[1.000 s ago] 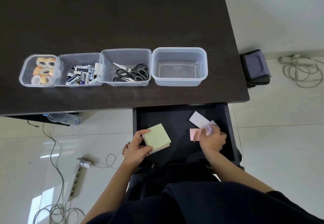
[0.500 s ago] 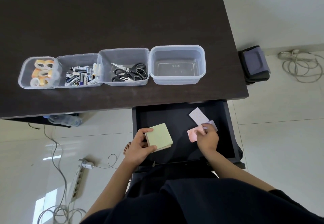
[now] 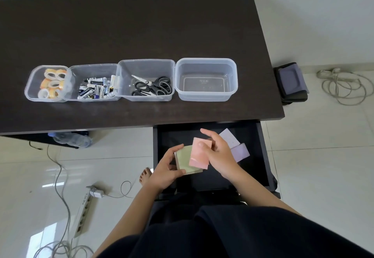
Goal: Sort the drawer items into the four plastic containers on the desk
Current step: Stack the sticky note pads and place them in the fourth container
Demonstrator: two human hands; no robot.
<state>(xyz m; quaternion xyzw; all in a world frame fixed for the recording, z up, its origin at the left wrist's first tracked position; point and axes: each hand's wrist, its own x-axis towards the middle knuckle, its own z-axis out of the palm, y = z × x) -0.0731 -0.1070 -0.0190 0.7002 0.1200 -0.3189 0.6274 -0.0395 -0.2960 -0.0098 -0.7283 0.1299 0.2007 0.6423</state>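
A green pad of sticky notes (image 3: 185, 159) is held over the open drawer (image 3: 261, 156) by the left hand (image 3: 165, 168), whose grip is closed on the pad with the thumb on its top left corner and the fingers curled round its near left edge. A pink pad (image 3: 199, 153) is pinched by the right hand (image 3: 219, 153), thumb pressed on its face, and is laid partly over the green pad's right half. Two more pads are left in the drawer just right of that hand: a white one (image 3: 229, 138) toward the back and a lilac one (image 3: 240, 152) nearer, both partly hidden by the hand.

On the dark surface (image 3: 131, 31) four clear plastic containers are lined up side by side. Tape rolls (image 3: 53, 83) are kept in the leftmost, batteries (image 3: 95, 89) in the second, scissors (image 3: 152, 87) in the third, and nothing is seen in the rightmost container (image 3: 206, 79), which stands directly behind the drawer.

A power strip (image 3: 84, 211) and grey cables (image 3: 344, 86) are seen on the tiled floor, and a dark folded pouch (image 3: 291, 81) lies beside the right end of the surface.
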